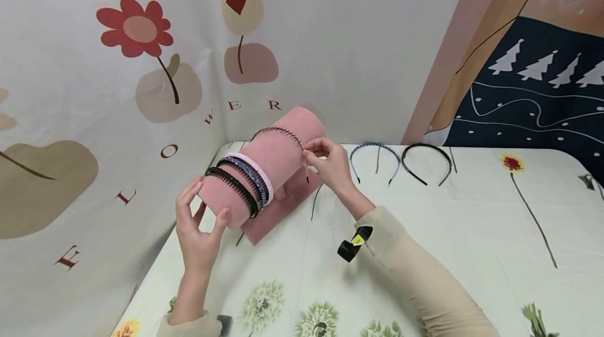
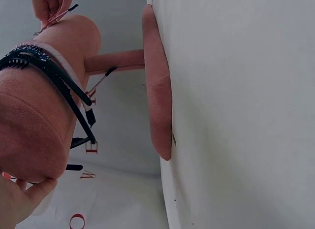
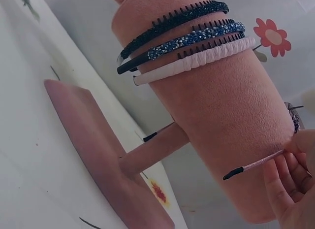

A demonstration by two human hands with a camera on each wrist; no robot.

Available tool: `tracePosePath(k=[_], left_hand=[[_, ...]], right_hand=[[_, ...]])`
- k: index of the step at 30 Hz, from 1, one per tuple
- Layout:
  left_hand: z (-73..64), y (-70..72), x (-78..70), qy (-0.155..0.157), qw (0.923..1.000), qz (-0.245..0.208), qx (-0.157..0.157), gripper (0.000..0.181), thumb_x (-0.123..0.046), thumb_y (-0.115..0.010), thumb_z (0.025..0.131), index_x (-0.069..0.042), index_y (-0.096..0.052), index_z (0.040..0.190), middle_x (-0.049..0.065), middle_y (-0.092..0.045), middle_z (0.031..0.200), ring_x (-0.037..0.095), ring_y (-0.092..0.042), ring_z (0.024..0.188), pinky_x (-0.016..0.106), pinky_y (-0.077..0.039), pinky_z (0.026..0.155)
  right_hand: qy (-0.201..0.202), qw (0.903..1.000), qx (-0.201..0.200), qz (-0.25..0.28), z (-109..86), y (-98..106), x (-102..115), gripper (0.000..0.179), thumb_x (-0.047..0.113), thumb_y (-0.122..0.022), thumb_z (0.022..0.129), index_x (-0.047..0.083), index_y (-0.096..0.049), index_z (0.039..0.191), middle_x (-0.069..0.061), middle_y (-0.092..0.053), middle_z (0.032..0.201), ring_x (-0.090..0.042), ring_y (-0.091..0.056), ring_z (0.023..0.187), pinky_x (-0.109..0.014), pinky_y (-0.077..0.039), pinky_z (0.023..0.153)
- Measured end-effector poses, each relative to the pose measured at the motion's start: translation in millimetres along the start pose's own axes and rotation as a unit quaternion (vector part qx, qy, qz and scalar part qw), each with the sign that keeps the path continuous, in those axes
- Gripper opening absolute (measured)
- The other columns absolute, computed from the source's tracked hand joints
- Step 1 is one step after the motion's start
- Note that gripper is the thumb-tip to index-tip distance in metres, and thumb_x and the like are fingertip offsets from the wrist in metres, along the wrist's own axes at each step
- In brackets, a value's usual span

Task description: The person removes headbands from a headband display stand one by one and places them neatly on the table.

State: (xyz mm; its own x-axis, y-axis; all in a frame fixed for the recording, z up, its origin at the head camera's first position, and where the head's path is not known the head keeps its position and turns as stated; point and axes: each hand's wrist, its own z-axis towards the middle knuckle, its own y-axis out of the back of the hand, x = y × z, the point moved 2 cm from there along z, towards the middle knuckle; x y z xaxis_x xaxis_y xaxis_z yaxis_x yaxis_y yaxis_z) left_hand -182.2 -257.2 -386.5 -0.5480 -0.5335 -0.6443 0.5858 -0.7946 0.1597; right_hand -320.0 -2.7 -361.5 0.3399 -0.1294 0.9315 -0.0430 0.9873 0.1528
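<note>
A pink velvety headband stand, a horizontal cylinder on a post and flat base, stands tilted away on the table. My left hand holds its near end between thumb and fingers. Toward the far end, my right hand pinches one arm of a thin pinkish headband that arches over the cylinder; its dark tip sticks out past the fingers. Side by side near the left hand sit a black headband, a blue glittery headband and a pale pink ruffled headband.
Right of the stand, a blue headband and a black headband lie on the table by the back wall. The white tablecloth has printed flowers. A curtain with flowers and letters rises close behind and to the left.
</note>
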Motion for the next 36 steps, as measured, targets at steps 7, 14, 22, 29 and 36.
tracePosePath(k=[7,14,22,29,36], left_hand=[[-0.3,0.3,2.3,0.002,1.0,-0.003,-0.001,0.066,0.003,-0.072,0.074,0.014,-0.046,0.134,0.023,-0.049,0.143,0.011,-0.048,0.135,0.013,-0.045,0.104],[-0.5,0.7,1.1,0.005,1.0,-0.007,-0.002,0.066,0.003,-0.072,0.075,0.013,-0.046,0.135,0.024,-0.049,0.143,0.013,-0.049,0.134,0.014,-0.046,0.105],[4.3,-2.1,-26.5,0.001,1.0,-0.01,0.002,0.062,0.003,-0.07,0.076,0.015,-0.047,0.133,0.027,-0.048,0.141,0.012,-0.048,0.134,0.015,-0.045,0.105],[5.9,-3.7,-36.5,-0.006,1.0,-0.007,0.002,0.06,0.003,-0.07,0.077,0.015,-0.048,0.131,0.032,-0.048,0.139,0.013,-0.049,0.134,0.014,-0.045,0.104],[6.3,-3.9,-36.9,-0.005,1.0,-0.006,0.002,0.06,0.003,-0.069,0.077,0.015,-0.048,0.132,0.032,-0.048,0.139,0.014,-0.049,0.134,0.014,-0.045,0.105]], right_hand=[[0.005,0.9999,0.008,0.006,1.5,2,-1,0.013,0.007,-0.068,0.091,0.001,-0.07,0.102,-0.016,-0.071,0.096,-0.022,-0.067,0.086,-0.017,-0.056,0.071],[0.006,0.9999,0.001,-0.009,4.5,4,0,0.014,0.008,-0.067,0.091,0.002,-0.071,0.103,-0.015,-0.071,0.096,-0.023,-0.068,0.087,-0.019,-0.057,0.071],[0.006,0.9996,-0.015,-0.023,13.0,8,0,0.013,0.006,-0.067,0.089,0.002,-0.071,0.101,-0.015,-0.072,0.096,-0.023,-0.068,0.086,-0.018,-0.055,0.07],[-0.032,0.9983,-0.037,-0.03,20.3,17,-4,0.015,0.009,-0.067,0.092,0.002,-0.07,0.104,-0.014,-0.07,0.098,-0.017,-0.065,0.084,-0.017,-0.055,0.071],[-0.06,0.9966,-0.056,0.011,31.3,26,-13,0.015,0.005,-0.066,0.092,-0.003,-0.069,0.105,-0.016,-0.069,0.095,-0.006,-0.061,0.073,-0.024,-0.061,0.074]])
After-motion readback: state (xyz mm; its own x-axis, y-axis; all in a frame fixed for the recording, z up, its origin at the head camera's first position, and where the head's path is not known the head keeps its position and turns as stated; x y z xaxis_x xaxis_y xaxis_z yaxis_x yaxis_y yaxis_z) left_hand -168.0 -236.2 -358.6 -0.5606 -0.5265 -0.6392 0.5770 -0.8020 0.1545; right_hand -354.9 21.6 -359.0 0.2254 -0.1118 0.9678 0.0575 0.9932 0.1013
